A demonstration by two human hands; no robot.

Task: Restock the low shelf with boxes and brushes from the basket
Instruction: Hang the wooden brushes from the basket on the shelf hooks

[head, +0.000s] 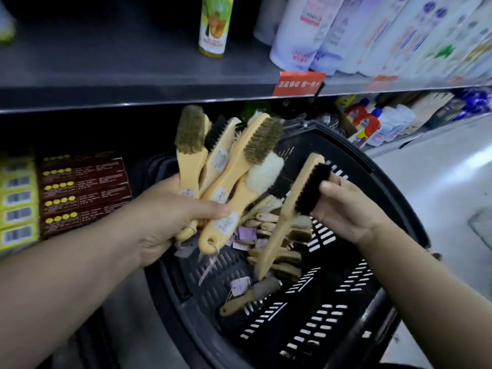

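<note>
My left hand (170,217) grips a fanned bunch of wooden-handled brushes (229,166) by their handles, held above the black plastic basket (354,302). Their bristles are brass-coloured, black and white. My right hand (343,206) pinches the black bristle head of a single wooden brush (290,209), whose handle points down into the basket. More brushes with purple tags (269,246) lie on the basket's floor. On the low shelf at the left stand stacked dark red boxes (82,190) and yellow boxes (17,203).
A grey upper shelf (119,83) juts out above the low shelf, carrying a spray can (214,25) and white refill pouches (346,33). A red price label (298,82) hangs at its edge. Bottles (372,126) stand further right on the low shelf. The pale floor lies to the right.
</note>
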